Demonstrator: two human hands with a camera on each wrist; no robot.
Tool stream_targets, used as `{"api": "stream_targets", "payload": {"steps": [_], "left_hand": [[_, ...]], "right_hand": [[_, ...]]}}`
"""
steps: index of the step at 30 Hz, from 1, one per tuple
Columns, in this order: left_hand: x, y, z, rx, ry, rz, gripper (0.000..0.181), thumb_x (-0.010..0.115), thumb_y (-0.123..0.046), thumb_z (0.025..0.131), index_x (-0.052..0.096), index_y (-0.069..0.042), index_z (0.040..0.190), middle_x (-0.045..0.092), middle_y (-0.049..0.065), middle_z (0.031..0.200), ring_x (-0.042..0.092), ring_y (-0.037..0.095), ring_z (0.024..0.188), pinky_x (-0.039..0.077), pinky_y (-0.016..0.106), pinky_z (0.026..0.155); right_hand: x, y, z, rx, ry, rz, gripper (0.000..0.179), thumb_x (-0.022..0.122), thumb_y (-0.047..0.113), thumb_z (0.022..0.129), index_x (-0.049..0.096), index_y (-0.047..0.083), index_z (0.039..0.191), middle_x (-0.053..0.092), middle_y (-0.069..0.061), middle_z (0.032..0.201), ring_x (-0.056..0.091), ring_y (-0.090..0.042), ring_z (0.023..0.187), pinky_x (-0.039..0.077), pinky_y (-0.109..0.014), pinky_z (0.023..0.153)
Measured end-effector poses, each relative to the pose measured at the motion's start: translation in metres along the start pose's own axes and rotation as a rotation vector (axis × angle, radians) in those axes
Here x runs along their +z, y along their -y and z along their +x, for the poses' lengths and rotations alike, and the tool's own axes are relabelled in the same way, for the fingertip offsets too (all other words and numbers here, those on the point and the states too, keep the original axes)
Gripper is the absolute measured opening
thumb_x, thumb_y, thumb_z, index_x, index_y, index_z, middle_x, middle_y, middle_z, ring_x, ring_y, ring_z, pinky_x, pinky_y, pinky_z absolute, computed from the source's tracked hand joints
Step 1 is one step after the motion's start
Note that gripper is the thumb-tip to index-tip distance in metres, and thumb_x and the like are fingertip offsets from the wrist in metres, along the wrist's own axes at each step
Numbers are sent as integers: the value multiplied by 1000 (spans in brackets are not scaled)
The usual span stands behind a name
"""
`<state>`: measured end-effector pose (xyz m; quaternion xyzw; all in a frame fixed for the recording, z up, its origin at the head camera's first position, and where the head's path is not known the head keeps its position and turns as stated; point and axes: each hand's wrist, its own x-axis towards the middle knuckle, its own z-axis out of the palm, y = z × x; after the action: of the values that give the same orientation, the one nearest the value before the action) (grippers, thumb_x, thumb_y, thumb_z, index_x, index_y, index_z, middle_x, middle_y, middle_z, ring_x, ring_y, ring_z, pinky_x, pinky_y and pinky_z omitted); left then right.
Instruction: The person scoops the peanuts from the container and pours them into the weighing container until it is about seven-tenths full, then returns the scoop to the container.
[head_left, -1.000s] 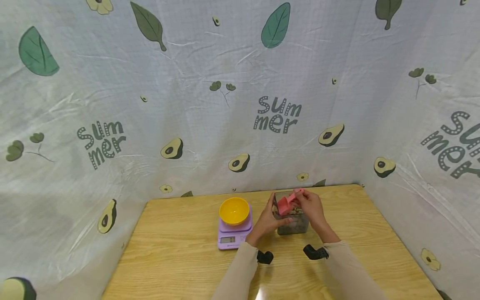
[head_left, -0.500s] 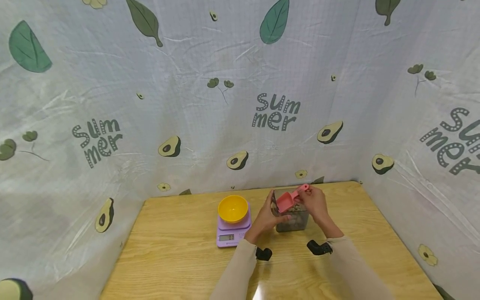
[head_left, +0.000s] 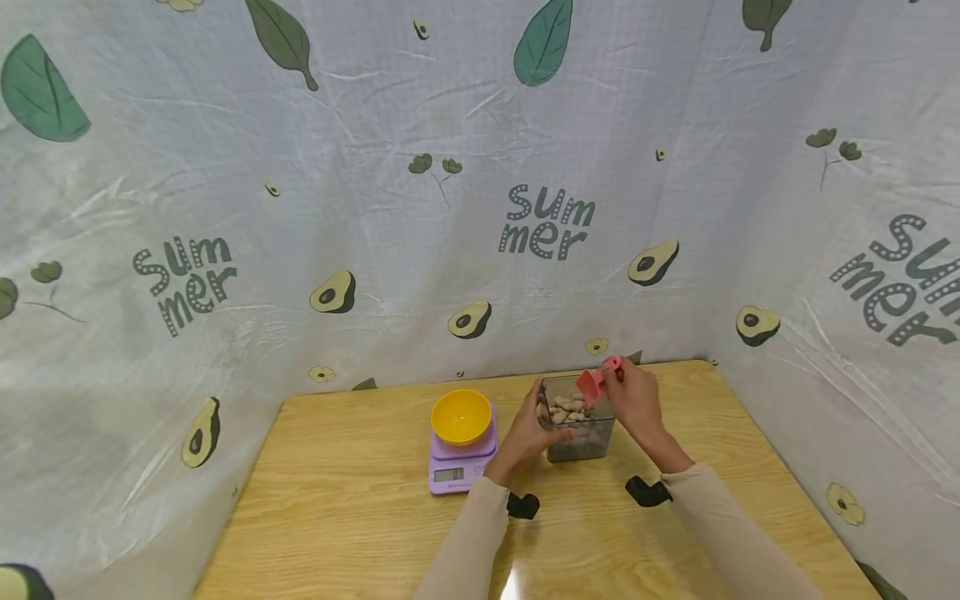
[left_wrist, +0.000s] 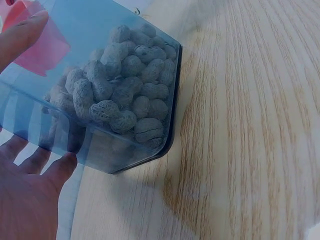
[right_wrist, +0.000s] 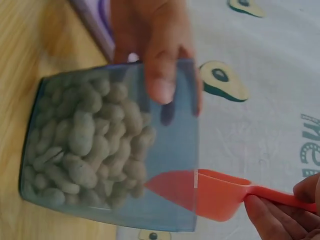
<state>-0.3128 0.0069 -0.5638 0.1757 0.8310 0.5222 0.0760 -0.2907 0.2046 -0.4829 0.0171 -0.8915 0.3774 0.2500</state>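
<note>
A clear bluish-grey plastic container stands on the table, partly filled with peanuts in their shells. My left hand grips it from its left side, thumb across the front wall and fingers along the side. Between the thumb and fingers of my right hand is the handle of a pink scoop. The scoop dips into the container's mouth at its right side, its tip pointing down. In the right wrist view the tip of the scoop reaches the top of the peanuts.
Left of the container, a purple kitchen scale carries a yellow bowl. The wooden table ends at a printed white sheet that hangs behind and along both sides.
The pink scoop has moved right across the container's mouth and turned from lying nearly flat to tip down. My left hand keeps its grip on the container.
</note>
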Motion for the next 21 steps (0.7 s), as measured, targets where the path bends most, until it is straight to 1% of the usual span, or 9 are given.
{"api": "stream_targets", "payload": {"steps": [2, 4, 6, 9, 10, 12, 16, 18, 21], "left_hand": [[1, 0, 0, -14, -1, 2, 113, 81, -48, 76, 9, -23, 160, 20, 8, 165, 31, 33, 148, 32, 56, 116], [1, 1, 0, -24, -3, 1, 112, 81, -46, 77, 9, -23, 159, 20, 8, 164, 31, 33, 147, 32, 56, 116], [2, 1, 0, -29, -5, -4, 111, 82, -43, 78, 10, -23, 159, 21, 8, 164, 31, 32, 147, 31, 56, 117], [4, 2, 0, -22, -11, -9, 110, 82, -40, 78, 10, -23, 159, 22, 7, 164, 31, 31, 147, 32, 55, 117], [4, 2, 1, -19, -12, -11, 109, 82, -40, 79, 10, -23, 159, 22, 6, 164, 31, 31, 147, 31, 55, 117], [6, 2, 1, -14, -17, -14, 109, 82, -39, 78, 10, -22, 159, 23, 7, 163, 32, 31, 147, 32, 55, 117], [6, 2, 1, -2, -17, -27, 109, 83, -37, 78, 11, -22, 159, 24, 7, 163, 33, 32, 146, 33, 55, 116], [6, 2, 1, 1, -16, -26, 110, 83, -37, 78, 11, -22, 159, 24, 7, 163, 33, 32, 146, 34, 55, 116], [5, 1, 1, 3, -20, -24, 109, 83, -36, 78, 11, -23, 159, 24, 7, 163, 33, 32, 146, 33, 55, 116]], "right_hand": [[4, 0, -1, -30, -15, -45, 27, 52, 17, 101, 59, 0, 81, 46, -6, 53, 36, -12, 41, 26, -24, 40], [9, -2, -2, -56, -24, -88, 28, 52, 16, 100, 58, 0, 78, 44, -4, 52, 34, -11, 42, 26, -23, 41], [13, -2, -3, -71, -23, -112, 28, 52, 16, 100, 58, 0, 78, 49, -6, 53, 38, -12, 44, 28, -24, 41], [19, -3, -5, -89, -1, -130, 27, 52, 15, 100, 61, -2, 79, 60, -13, 60, 50, -18, 47, 36, -27, 42], [21, -3, -6, -88, 5, -134, 27, 53, 15, 99, 61, -3, 80, 62, -16, 62, 54, -22, 49, 41, -31, 43], [22, -5, -8, -84, 9, -140, 26, 53, 13, 98, 61, -3, 80, 64, -17, 65, 57, -25, 52, 43, -33, 45], [22, -9, -6, -36, -14, -127, 26, 55, 12, 98, 60, -1, 76, 58, -13, 59, 50, -21, 48, 37, -30, 44], [21, -9, -2, -4, -14, -107, 28, 54, 13, 98, 59, 0, 74, 54, -11, 56, 43, -16, 46, 30, -26, 43], [19, -8, 1, 41, 4, -86, 29, 53, 15, 99, 59, 0, 76, 54, -10, 57, 42, -15, 47, 29, -25, 43]]}}
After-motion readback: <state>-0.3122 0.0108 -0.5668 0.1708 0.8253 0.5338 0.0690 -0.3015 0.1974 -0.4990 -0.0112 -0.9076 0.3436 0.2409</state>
